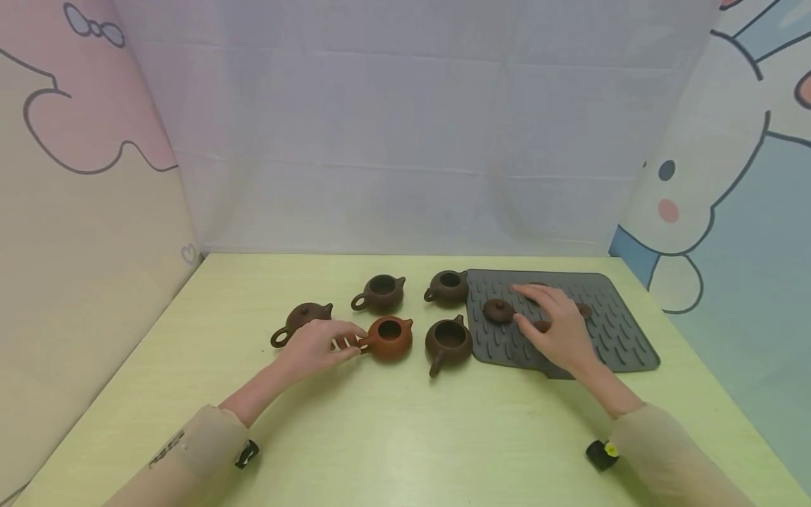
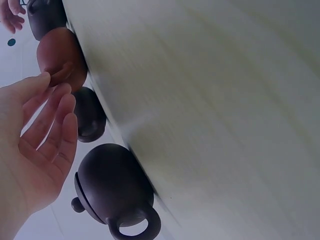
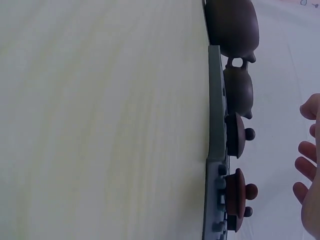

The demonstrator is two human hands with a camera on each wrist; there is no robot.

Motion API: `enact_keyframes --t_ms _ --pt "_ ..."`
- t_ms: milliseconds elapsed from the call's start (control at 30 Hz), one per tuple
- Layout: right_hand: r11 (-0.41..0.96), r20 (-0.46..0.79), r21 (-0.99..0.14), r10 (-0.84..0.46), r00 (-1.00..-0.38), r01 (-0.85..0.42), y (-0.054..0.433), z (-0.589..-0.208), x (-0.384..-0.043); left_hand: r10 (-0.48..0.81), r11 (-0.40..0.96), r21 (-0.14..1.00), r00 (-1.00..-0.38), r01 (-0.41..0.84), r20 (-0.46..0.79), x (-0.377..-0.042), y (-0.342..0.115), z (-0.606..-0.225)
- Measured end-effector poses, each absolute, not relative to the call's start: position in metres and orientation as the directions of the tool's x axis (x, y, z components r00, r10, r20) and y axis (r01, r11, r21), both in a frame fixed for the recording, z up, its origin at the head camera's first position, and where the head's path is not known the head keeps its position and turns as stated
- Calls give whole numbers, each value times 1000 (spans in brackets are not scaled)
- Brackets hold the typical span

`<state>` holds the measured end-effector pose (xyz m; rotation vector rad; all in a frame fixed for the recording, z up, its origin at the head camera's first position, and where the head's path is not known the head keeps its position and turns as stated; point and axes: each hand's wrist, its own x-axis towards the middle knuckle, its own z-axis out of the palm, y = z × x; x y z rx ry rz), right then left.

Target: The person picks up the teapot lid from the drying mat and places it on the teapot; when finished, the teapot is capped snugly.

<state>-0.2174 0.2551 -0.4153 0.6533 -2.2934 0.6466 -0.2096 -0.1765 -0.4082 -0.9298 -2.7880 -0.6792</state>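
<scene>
My left hand [image 1: 323, 345] pinches the handle of a reddish-brown teapot [image 1: 391, 346] between thumb and fingers. That teapot sits lidless on the table; its handle [image 2: 62, 74] meets the fingertips in the left wrist view. Just beyond the left hand stands a dark brown teapot with its lid on [image 1: 307, 315]. My right hand [image 1: 560, 327] hovers over the grey mat with fingers spread and holds nothing. Near its thumb lies a dark lid [image 1: 499, 311]. A reddish lid [image 3: 235, 197] also lies on the mat, and other lids are partly hidden behind the hand.
Several dark teapots without lids stand mid-table: one at the back [image 1: 383, 293], one against the mat's corner [image 1: 448, 289] and one nearer me [image 1: 449, 341]. The ridged grey mat [image 1: 624, 345] covers the right side. A pale curtain [image 1: 405, 155] closes off the back.
</scene>
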Motion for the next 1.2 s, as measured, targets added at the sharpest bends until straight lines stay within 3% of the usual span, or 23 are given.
enact_keyframes --t_ms 300,633,867,1200 --pt "795 629 -339 -205 -749 -502 275 -423 -215 545 705 377 -799 601 253 -210 -177 -409" --pt "857 423 -389 -158 -892 -336 292 -426 -203 545 706 371 -798 603 258 -210 -176 -410" --pt "881 362 -356 -178 -915 -312 302 -427 -200 542 707 376 -800 599 256 -210 -176 -410" --pt "878 367 -337 -211 -906 -341 306 -431 -204 545 703 387 -802 596 246 -210 -177 -410"
